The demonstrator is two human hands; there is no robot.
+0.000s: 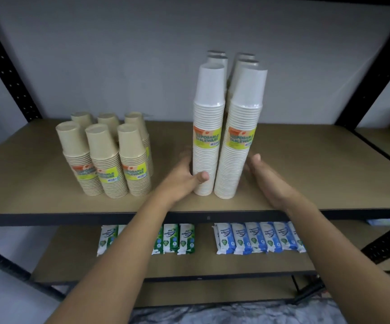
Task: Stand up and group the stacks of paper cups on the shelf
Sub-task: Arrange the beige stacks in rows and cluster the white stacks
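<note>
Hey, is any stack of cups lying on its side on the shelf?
No, the tan stacks and the white stacks all stand upright on the shelf.

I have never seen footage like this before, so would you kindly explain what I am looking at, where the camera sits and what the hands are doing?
There is no machine here. This is one picture from a wide-angle camera worn on a person's head, looking forward and down, so the two bare arms are the wearer's own.

On the shelf a group of short beige cup stacks stands upright at the left. Tall white stacks stand in the middle, with more white ones behind them.

The left hand grips the front left white stack near its base, with the thumb wrapped round it. The right hand is open beside the front right white stack. Blur hides whether it touches.

On the shelf below lie green wipe packs and blue wipe packs.
</note>
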